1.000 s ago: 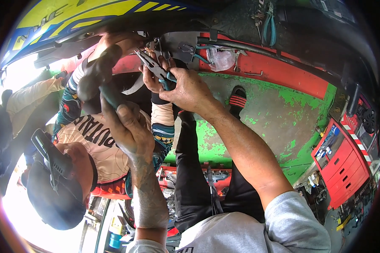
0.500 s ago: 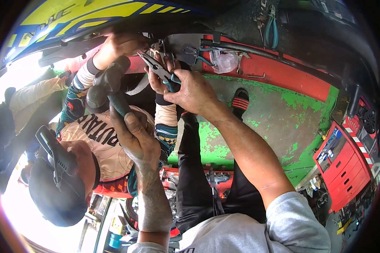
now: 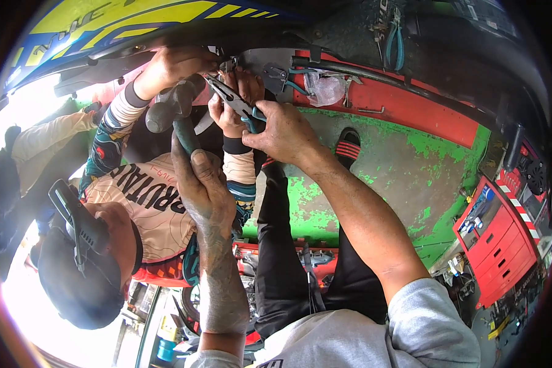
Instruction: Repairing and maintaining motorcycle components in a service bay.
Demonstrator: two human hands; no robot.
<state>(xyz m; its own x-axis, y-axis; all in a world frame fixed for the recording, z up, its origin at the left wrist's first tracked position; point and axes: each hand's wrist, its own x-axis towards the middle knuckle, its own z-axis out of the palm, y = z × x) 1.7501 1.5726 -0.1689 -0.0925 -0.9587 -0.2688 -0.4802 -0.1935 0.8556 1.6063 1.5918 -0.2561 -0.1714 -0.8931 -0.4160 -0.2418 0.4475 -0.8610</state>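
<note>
My left hand (image 3: 205, 187) is closed round the handle of a hammer (image 3: 176, 105) with a heavy, rounded metal head. The hammer is raised in front of a co-worker's chest. A pair of pliers (image 3: 232, 98) with teal grips is held in my right hand (image 3: 285, 132), jaws toward the upper left. Beside those jaws are the co-worker's two hands, one (image 3: 181, 64) to the left and one (image 3: 242, 92) just behind the pliers. A small metal part (image 3: 228, 64) shows between them; the exact contact at the jaw tips is too small to tell.
A vehicle's yellow-and-blue panel (image 3: 135, 21) overhangs the work. More pliers (image 3: 294, 76) and a clear plastic bag (image 3: 324, 89) lie on the red ledge (image 3: 429, 116). Teal-handled pliers (image 3: 395, 49) hang above. A red tool cabinet (image 3: 500, 245) stands right. The co-worker (image 3: 153, 214) leans in close at left.
My left hand and the hammer have moved right and slightly, bringing the head closer to the pliers. The co-worker's fingers behind the pliers have shifted. My right hand stays nearly in place.
</note>
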